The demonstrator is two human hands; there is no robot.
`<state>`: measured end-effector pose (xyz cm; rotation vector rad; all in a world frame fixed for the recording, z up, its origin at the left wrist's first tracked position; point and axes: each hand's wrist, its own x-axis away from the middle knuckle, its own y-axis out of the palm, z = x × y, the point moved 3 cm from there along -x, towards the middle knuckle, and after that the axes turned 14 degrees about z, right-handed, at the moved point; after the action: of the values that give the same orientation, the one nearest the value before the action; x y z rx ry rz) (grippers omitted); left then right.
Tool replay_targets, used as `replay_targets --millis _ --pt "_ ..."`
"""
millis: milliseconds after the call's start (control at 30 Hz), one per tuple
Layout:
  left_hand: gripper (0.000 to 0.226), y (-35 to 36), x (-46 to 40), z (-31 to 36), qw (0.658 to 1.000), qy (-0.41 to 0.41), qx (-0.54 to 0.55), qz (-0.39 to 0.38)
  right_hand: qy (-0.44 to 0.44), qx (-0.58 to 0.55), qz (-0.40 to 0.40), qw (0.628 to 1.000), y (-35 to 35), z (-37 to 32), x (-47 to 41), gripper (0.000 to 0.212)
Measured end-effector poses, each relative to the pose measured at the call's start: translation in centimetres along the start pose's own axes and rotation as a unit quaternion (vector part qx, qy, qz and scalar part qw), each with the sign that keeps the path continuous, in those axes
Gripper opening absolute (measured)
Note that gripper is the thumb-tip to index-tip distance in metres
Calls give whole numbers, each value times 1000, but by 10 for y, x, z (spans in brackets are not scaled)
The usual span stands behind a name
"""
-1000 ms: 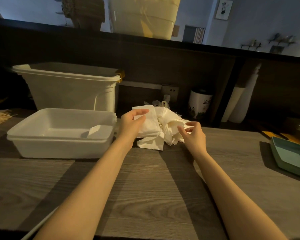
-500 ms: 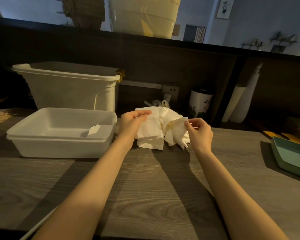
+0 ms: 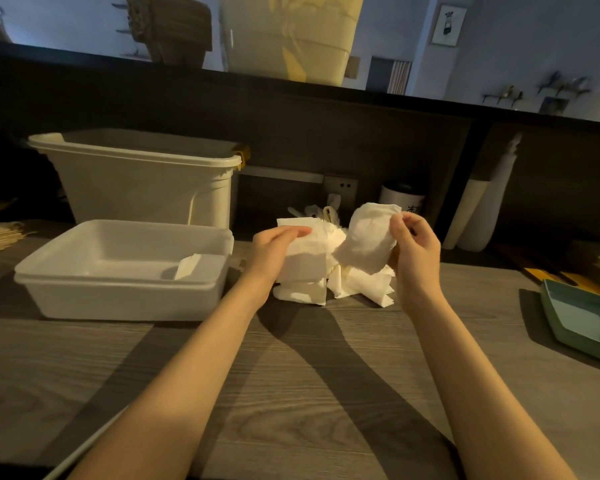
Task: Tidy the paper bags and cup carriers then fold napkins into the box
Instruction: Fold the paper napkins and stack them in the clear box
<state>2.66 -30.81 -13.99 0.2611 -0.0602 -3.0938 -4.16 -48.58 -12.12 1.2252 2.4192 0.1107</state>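
Your right hand (image 3: 414,252) pinches one crumpled napkin (image 3: 369,237) lifted clear of the napkin pile (image 3: 329,271), likely to free it for folding. Your left hand (image 3: 274,245) grips the pile at the worktop's (image 3: 291,375) back edge, steadying it. The box (image 3: 125,271), just left, already holds one folded napkin (image 3: 189,266).

Colours and patterns. Napkins (image 3: 368,244): plain white, unpatterned. Shallow box (image 3: 118,289), at 9 o'clock of the napkins: white, holding one white napkin (image 3: 191,266). Tall bin (image 3: 146,188), at 12 o'clock of the box: cream. Countertop (image 3: 291,393): grey-brown wood grain. Tray (image 3: 582,327), at 3 o'clock: teal. Canister (image 3: 400,199): white with dark lettering and a dark lid.
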Motion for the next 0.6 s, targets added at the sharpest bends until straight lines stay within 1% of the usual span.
replay_targets --millis 100,200,233,333,400,500,600 --pt "29 8 8 -2 998 -20 -9 -60 16 21 -28 999 7 4 7 22" --pt "44 18 15 -2 992 -35 2 -124 3 60 -39 997 12 8 13 23" --pt "42 20 18 -1 989 -33 10 -143 3 70 -32 997 13 10 14 23" --pt "23 24 23 1 984 -15 16 -179 6 86 -9 996 13 13 14 24" --pt "17 26 24 1 983 -2 6 -185 -1 91 -6 996 13 15 15 22" --pt "20 26 21 -2 986 2 -4 -165 -2 90 -7 996 15 17 17 16" --pt "18 25 18 -5 989 -4 -9 -145 -23 103 -4 994 15 16 20 18"
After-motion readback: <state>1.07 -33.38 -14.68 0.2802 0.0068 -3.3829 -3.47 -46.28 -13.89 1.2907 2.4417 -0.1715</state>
